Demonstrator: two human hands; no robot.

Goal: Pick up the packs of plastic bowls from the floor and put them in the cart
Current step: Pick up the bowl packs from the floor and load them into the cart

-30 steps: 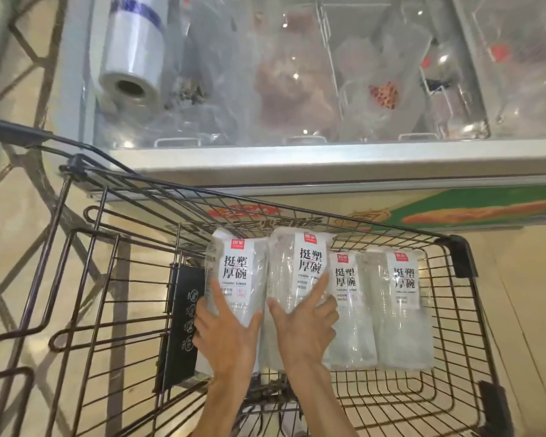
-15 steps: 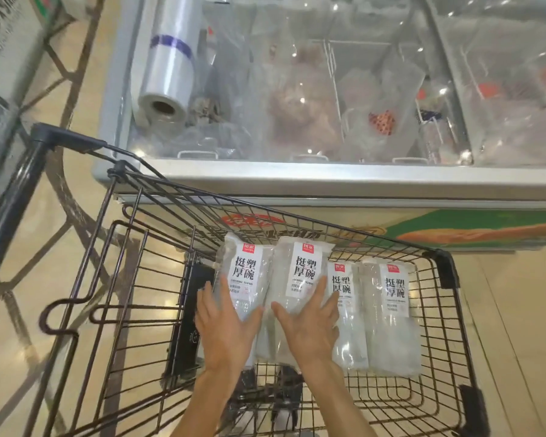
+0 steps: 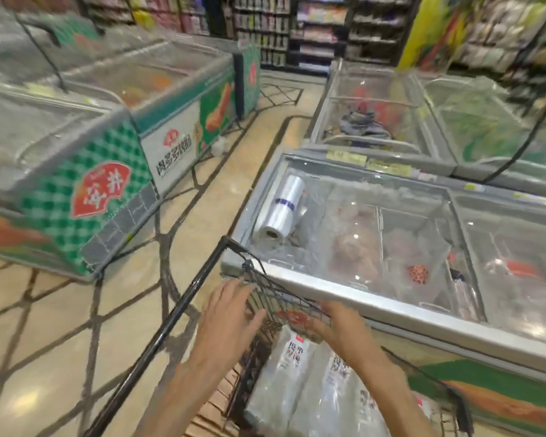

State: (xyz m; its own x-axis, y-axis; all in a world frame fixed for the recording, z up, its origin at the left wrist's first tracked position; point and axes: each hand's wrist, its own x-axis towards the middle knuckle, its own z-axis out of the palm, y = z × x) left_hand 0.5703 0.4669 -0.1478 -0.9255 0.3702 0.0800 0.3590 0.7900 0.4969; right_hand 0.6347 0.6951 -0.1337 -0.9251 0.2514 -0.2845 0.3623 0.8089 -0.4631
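Now I see both hands above the shopping cart (image 3: 183, 313), neither gripping anything. My left hand (image 3: 226, 323) hangs with fingers spread loosely beside the cart's far wire rim; my right hand (image 3: 344, 326) is open too, its fingertips reaching at that rim. Just below them, the packs of plastic bowls (image 3: 300, 383) lie side by side inside the cart. A chest freezer (image 3: 375, 307) stands right of the cart, with a plastic bag roll (image 3: 279, 212) on its lid.

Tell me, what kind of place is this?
Most likely a supermarket. There are glass-topped chest freezers holding bagged frozen food, shelves of goods at the back, and a wire shopping cart with packs of plastic bowls inside.
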